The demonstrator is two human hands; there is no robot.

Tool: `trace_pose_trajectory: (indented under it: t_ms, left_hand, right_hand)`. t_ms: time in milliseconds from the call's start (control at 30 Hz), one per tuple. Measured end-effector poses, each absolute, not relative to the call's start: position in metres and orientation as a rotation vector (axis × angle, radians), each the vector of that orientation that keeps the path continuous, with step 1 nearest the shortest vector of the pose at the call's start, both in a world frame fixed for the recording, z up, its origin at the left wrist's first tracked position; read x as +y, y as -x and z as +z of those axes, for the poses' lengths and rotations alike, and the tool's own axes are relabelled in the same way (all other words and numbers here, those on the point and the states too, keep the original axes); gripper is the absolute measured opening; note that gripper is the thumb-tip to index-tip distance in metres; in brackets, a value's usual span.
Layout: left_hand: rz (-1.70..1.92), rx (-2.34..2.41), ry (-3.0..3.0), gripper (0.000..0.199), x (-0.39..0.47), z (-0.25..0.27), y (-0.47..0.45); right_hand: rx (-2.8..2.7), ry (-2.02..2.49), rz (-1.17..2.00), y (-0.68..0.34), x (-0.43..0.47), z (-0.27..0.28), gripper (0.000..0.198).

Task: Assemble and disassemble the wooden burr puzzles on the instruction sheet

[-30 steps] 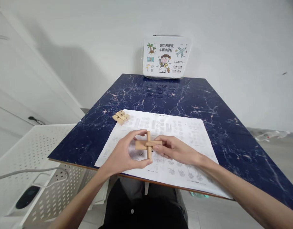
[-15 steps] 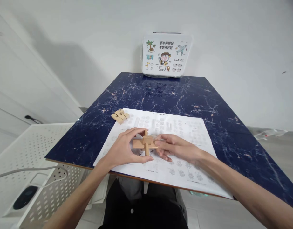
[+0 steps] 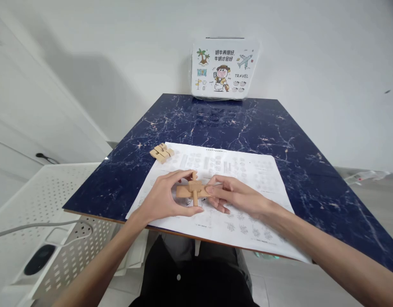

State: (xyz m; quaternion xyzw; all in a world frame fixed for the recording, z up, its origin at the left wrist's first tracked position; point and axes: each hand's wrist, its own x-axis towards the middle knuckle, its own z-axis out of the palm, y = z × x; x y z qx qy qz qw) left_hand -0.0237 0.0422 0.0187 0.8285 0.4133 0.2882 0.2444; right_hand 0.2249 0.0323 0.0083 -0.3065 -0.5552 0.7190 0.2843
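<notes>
Between my two hands is a cross-shaped wooden puzzle (image 3: 195,186), made of light wooden pieces fitted together. My left hand (image 3: 166,196) spans its upright bar, thumb at the near end and index finger at the far end. My right hand (image 3: 233,194) pinches the right end of its flat crosswise piece between thumb and fingers. Both hands hold it just above a printed paper sheet (image 3: 257,175) covered with small line diagrams. Farther off to the left, several joined wooden blocks (image 3: 161,153) rest at the sheet's far left corner.
The sheet lies on a dark blue marbled table (image 3: 212,123). A white box (image 3: 222,68) with cartoon prints stands at the table's far edge against the wall. To the left, a white perforated rack (image 3: 65,183) carries a grey cable (image 3: 33,225) and a black oval device (image 3: 39,259).
Both hands keep their grip on the wooden puzzle, which has turned slightly. The whole view has shifted a little.
</notes>
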Motion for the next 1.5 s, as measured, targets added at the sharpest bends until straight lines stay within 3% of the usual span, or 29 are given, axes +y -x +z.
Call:
trace_pose_trajectory:
  t_ms: [1500]
  left_hand:
    - [0.824, 1.158, -2.265, 0.079, 0.038, 0.018, 0.020]
  right_hand:
    - [-1.367, 0.953, 1.826, -0.214, 0.026, 0.009, 0.036]
